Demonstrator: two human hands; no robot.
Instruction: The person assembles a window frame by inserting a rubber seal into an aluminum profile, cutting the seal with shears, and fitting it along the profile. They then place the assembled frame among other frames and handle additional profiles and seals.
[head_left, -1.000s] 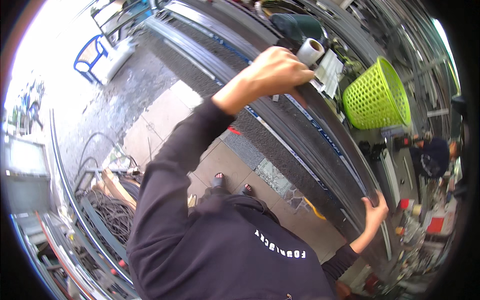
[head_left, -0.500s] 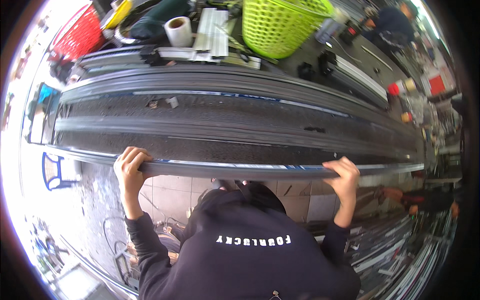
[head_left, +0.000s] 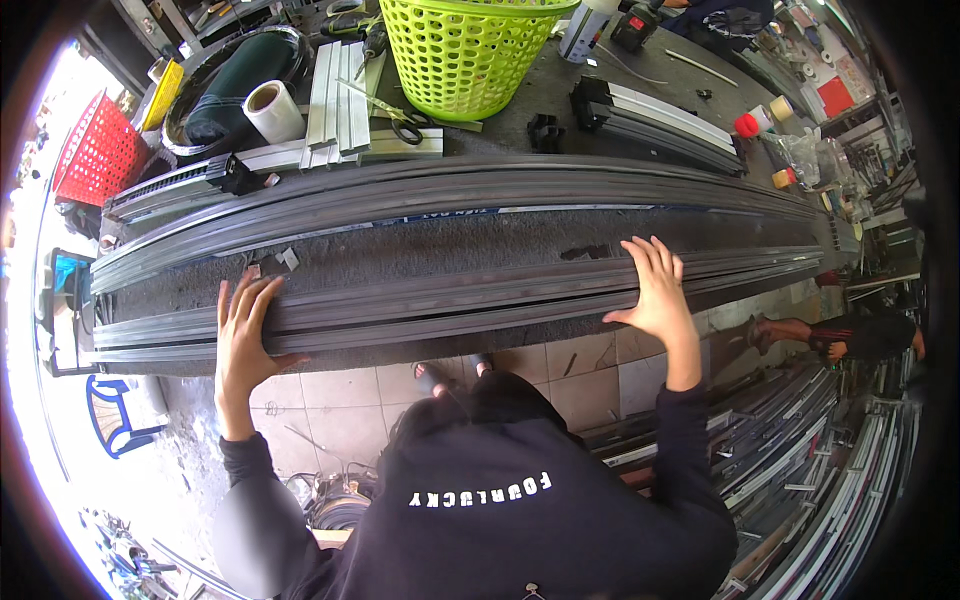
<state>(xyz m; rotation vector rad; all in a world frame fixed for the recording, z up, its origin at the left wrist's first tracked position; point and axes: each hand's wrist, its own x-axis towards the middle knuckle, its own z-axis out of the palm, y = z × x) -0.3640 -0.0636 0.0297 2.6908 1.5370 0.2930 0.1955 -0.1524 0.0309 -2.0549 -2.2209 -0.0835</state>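
A group of long dark grey metal profiles (head_left: 450, 297) lies side by side along the near part of the workbench. My left hand (head_left: 245, 335) rests at the left part of these profiles, its fingers spread over them and its thumb at the near side. Over toward their right part, my right hand (head_left: 655, 290) has its fingers stretched out and thumb apart, at the profiles' edge. Neither hand is wrapped round anything. A second group of dark profiles (head_left: 450, 185) runs parallel farther back, with a blue and white strip along its near side.
Behind the profiles stand a green basket (head_left: 460, 60), a white roll (head_left: 273, 112), scissors (head_left: 405, 125) and pale metal strips (head_left: 338, 100). A red basket (head_left: 100, 150) is at the far left. Profile stacks (head_left: 800, 500) fill the lower right. Another person's leg (head_left: 785, 332) shows at right.
The long profile held at the bench's front edge now lies among the near profiles. Both my hands have loosened from their grip and spread their fingers. The view has shifted.
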